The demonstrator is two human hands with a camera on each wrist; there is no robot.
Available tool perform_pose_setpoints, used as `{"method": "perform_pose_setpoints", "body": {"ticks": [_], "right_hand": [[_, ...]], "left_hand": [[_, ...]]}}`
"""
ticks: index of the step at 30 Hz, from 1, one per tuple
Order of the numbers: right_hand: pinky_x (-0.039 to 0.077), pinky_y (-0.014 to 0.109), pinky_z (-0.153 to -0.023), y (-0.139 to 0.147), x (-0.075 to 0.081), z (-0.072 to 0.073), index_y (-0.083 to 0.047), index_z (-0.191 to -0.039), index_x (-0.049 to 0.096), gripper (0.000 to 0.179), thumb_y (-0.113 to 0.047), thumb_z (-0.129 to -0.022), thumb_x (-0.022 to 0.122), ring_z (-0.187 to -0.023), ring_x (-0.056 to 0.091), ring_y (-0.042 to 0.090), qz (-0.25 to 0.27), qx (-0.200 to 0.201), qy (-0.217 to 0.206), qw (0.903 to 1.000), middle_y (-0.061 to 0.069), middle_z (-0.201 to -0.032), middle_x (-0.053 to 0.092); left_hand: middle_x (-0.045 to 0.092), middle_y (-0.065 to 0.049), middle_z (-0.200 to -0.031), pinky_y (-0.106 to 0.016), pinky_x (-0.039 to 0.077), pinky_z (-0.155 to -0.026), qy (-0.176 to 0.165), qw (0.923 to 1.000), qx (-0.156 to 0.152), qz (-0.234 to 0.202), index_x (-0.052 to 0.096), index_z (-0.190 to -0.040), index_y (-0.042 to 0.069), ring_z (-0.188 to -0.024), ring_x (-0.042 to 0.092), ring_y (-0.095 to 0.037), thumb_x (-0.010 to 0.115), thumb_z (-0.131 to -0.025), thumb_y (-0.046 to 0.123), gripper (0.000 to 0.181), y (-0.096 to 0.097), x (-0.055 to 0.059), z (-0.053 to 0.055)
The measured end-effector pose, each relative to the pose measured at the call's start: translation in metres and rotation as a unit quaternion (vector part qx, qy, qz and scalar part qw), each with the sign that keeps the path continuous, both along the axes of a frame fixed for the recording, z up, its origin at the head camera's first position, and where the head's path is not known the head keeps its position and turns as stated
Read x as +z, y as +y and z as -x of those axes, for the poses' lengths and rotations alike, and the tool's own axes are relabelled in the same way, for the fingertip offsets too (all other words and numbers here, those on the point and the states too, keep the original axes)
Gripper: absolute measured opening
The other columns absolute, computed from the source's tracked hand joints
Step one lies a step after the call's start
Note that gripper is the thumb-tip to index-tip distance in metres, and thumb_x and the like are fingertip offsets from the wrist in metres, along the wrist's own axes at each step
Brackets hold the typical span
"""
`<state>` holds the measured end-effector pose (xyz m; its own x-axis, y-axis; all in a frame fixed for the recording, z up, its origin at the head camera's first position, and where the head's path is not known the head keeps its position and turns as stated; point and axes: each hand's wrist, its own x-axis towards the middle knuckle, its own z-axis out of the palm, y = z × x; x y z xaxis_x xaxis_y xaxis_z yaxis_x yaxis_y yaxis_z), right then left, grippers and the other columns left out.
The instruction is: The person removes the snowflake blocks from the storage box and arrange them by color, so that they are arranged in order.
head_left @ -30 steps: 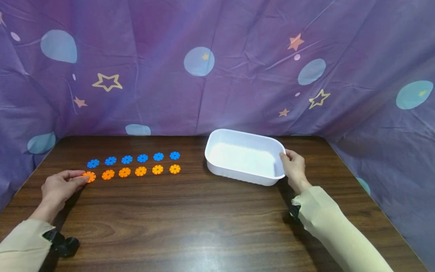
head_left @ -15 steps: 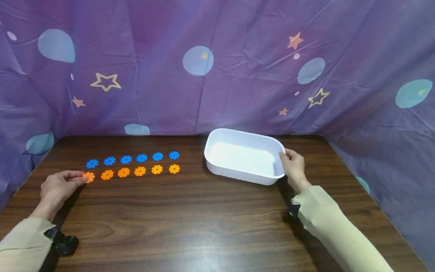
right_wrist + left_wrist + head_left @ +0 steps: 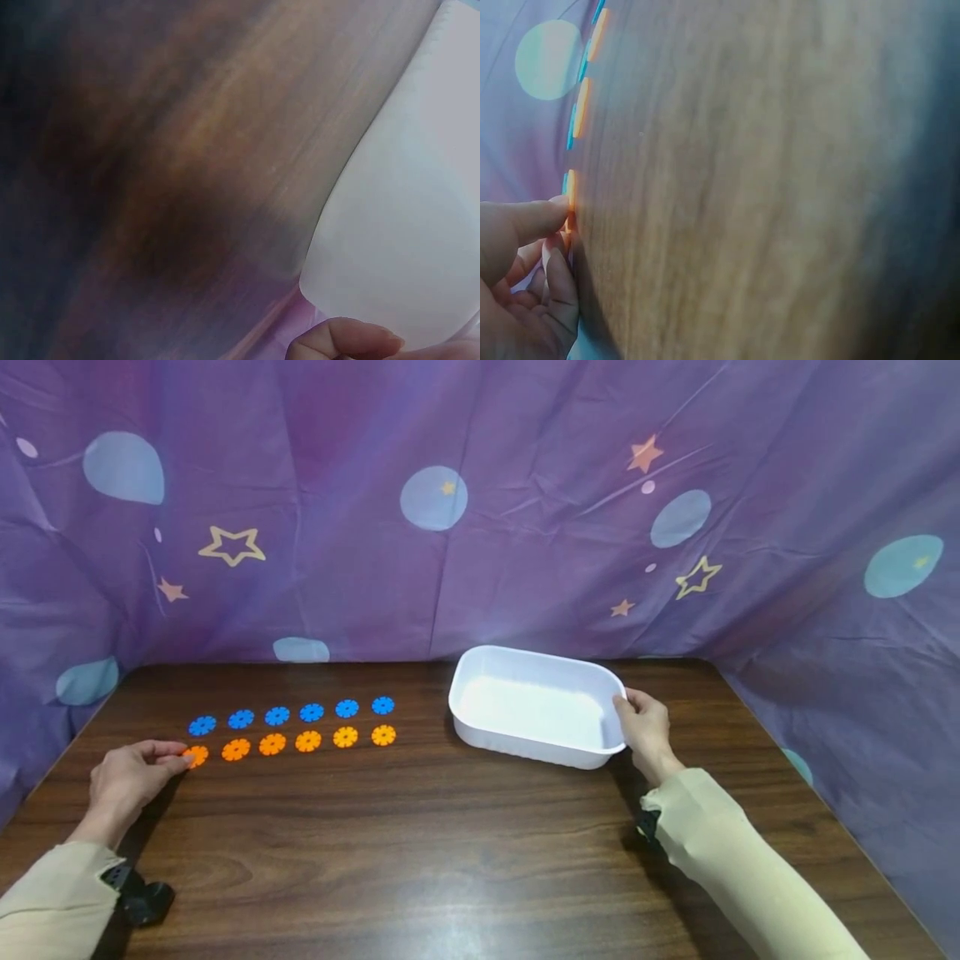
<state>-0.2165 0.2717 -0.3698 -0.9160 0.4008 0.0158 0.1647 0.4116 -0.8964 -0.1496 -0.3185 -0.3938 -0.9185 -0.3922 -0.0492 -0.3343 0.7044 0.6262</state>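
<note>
At the left end of the front row, my left hand point(image 3: 129, 778) pinches the edge of an orange flower-shaped disc point(image 3: 198, 756) between thumb and index finger. The disc lies flat, close over the table, and the fingertips cover part of it. In the left wrist view the same orange disc point(image 3: 571, 191) shows edge-on by the fingers. On the right, my right hand point(image 3: 647, 732) grips the right end of a white rectangular plastic tray point(image 3: 525, 743), thumb over the rim. Nothing lies inside the tray. The right wrist view shows the tray's outer wall point(image 3: 397, 195) above the curled fingers.
Several more orange discs point(image 3: 308, 741) continue the front row to the right. Behind them runs a row of several blue discs point(image 3: 312, 712). All lie on a dark wooden table point(image 3: 390, 852). A purple star-patterned cloth point(image 3: 360, 527) hangs along the back and right side.
</note>
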Motion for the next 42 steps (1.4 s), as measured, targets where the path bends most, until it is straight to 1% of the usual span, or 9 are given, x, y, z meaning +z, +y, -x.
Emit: {"method": "perform_pose_setpoints", "body": {"ticks": [11,13,16,19,26,31,34,38,42], "right_hand": [[0.050,0.013,-0.064,0.000,-0.001,0.003,0.009,-0.131,0.047,0.044,-0.018,-0.097,0.046,-0.079,0.056,0.009,0.029,0.021,-0.003,0.9994,0.024,-0.116,0.055],[0.051,0.014,-0.061,0.001,-0.002,0.003,0.008,-0.131,0.048,0.045,-0.021,-0.097,0.047,-0.073,0.056,0.005,0.040,0.024,-0.001,0.9989,0.021,-0.110,0.057],[0.050,0.015,-0.055,0.001,-0.004,0.004,0.007,-0.129,0.050,0.047,-0.028,-0.096,0.049,-0.066,0.054,0.001,0.049,0.027,-0.005,0.9984,0.011,-0.096,0.059],[0.048,0.016,-0.051,0.002,-0.003,0.005,0.006,-0.130,0.050,0.054,-0.036,-0.096,0.048,-0.062,0.054,0.001,0.058,0.031,-0.019,0.9977,0.004,-0.086,0.059],[0.045,0.019,-0.050,0.008,0.007,0.006,0.009,-0.131,0.046,0.068,-0.049,-0.095,0.041,-0.058,0.052,0.003,0.061,0.040,-0.047,0.9962,-0.004,-0.072,0.055],[0.050,0.032,-0.075,0.013,0.020,0.003,0.007,-0.138,0.038,0.071,-0.051,-0.096,0.034,-0.089,0.053,0.017,0.023,0.061,-0.039,0.9971,0.017,-0.106,0.055],[0.047,0.032,-0.081,0.014,0.031,0.000,0.006,-0.141,0.034,0.070,-0.049,-0.097,0.033,-0.109,0.045,0.027,0.009,0.070,-0.015,0.9974,0.026,-0.131,0.044],[0.044,0.033,-0.087,0.011,0.046,-0.008,0.004,-0.143,0.031,0.068,-0.047,-0.098,0.033,-0.122,0.040,0.033,-0.001,0.090,0.014,0.9958,0.025,-0.141,0.038],[0.038,0.050,-0.100,0.002,0.057,-0.022,0.005,-0.144,0.027,0.067,-0.043,-0.099,0.034,-0.129,0.036,0.039,-0.011,0.145,0.036,0.9887,0.026,-0.145,0.033]], "left_hand": [[0.059,-0.029,-0.113,-0.056,0.026,-0.090,-0.010,0.9997,0.005,-0.023,0.059,-0.113,-0.008,-0.111,0.038,-0.048,0.060,-0.091,0.031,0.044,-0.004,-0.001,0.004],[0.063,-0.027,-0.104,-0.051,0.030,-0.088,-0.009,0.9996,0.005,-0.026,0.058,-0.114,-0.008,-0.105,0.045,-0.042,0.059,-0.092,0.033,0.047,-0.005,0.000,0.004],[0.068,-0.009,-0.079,-0.037,0.039,-0.077,-0.009,0.9995,0.006,-0.029,0.058,-0.116,-0.007,-0.080,0.056,-0.021,0.058,-0.092,0.035,0.049,-0.006,0.001,0.004],[0.061,0.015,-0.070,-0.024,0.038,-0.061,-0.003,0.9996,0.004,-0.029,0.058,-0.119,-0.005,-0.059,0.048,0.001,0.057,-0.091,0.037,0.051,-0.006,0.002,0.003],[0.044,0.041,-0.065,-0.019,0.039,-0.058,0.095,0.9938,-0.028,-0.051,0.059,-0.120,0.000,-0.060,0.043,0.016,0.061,-0.089,0.039,0.050,0.000,0.005,0.013],[0.053,0.034,-0.077,-0.017,0.047,-0.050,0.162,0.9805,-0.085,-0.073,0.062,-0.119,0.012,-0.063,0.053,0.012,0.065,-0.086,0.043,0.046,0.005,-0.003,0.031],[0.060,0.023,-0.089,-0.019,0.050,-0.052,0.172,0.9727,-0.125,-0.092,0.060,-0.122,0.014,-0.068,0.058,0.008,0.065,-0.085,0.045,0.048,0.016,0.001,0.039],[0.067,-0.005,-0.107,-0.013,0.047,-0.057,0.182,0.9630,-0.184,-0.074,0.059,-0.125,0.007,-0.075,0.055,0.012,0.064,-0.089,0.036,0.046,0.050,0.034,0.028],[0.061,-0.020,-0.121,-0.005,0.045,-0.070,0.200,0.9422,-0.264,-0.051,0.057,-0.128,0.006,-0.090,0.055,0.012,0.065,-0.089,0.027,0.044,0.087,0.062,0.011]]}}
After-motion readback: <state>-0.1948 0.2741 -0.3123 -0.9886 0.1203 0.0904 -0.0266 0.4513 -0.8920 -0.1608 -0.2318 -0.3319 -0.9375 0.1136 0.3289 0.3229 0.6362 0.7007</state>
